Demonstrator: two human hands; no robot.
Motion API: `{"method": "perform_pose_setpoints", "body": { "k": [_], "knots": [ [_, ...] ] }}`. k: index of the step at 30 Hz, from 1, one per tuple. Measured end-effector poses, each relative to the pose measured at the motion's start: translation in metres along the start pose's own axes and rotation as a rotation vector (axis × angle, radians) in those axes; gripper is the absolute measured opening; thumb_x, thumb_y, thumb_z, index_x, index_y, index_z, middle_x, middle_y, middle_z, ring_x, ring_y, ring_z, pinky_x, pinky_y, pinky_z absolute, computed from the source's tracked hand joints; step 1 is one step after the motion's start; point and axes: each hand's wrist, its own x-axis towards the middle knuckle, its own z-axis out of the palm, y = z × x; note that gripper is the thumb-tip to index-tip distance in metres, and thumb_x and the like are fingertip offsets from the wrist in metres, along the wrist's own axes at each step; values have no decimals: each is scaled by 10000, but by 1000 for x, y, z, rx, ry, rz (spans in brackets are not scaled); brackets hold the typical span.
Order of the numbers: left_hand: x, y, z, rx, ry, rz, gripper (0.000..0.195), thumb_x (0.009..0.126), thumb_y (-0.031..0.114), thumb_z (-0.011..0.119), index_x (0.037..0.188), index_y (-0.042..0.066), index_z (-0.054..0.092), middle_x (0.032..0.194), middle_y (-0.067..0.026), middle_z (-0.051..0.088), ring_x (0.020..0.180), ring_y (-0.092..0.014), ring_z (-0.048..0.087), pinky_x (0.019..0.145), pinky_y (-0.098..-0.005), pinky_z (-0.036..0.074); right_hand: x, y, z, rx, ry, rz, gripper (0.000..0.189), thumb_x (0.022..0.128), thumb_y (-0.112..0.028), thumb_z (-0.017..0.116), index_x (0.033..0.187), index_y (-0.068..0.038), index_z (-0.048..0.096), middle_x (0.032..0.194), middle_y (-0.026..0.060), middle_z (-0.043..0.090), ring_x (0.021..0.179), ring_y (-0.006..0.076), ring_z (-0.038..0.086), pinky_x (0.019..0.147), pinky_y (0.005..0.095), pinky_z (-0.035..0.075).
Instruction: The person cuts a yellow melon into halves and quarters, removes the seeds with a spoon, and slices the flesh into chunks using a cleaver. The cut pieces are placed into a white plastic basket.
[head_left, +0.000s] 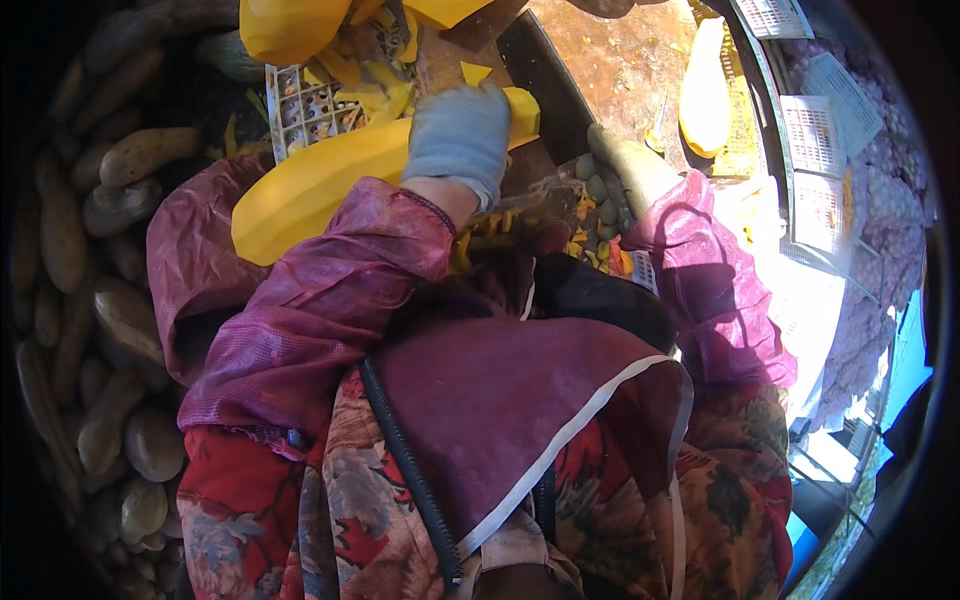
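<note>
My left hand (459, 139), in a blue-grey knit glove, is wrapped over the narrow end of a long peeled yellow squash (322, 184). The squash lies aslant, its thick end toward my left sleeve. A cut face shows at its far end, close to the broad dark blade of a cleaver (544, 86). My right hand (616, 184), in a glove with greenish coated fingers, is closed at the blade's near end; the handle is hidden inside it. One small yellow piece (475, 73) sits beyond my left hand.
A brown work board (622, 45) carries scraps, a small knife-like tool (658, 124) and another peeled squash (703, 90). Peelings lie over a white plastic crate (307, 109) near more peeled squash (292, 26). Unpeeled squashes (60, 217) are heaped at left. White crates (814, 135) stand at right.
</note>
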Motion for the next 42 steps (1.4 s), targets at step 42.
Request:
{"method": "perform_pose_setpoints", "body": {
  "k": [42],
  "knots": [
    [-42, 0, 25, 287, 291, 70, 464, 823, 259, 647, 1199, 21, 515, 976, -164, 630, 936, -324, 598, 871, -478, 429, -15, 96, 42, -551, 279, -661, 353, 925, -340, 598, 1018, 1, 582, 856, 236, 661, 839, 416, 667, 731, 474, 523]
  ]
}}
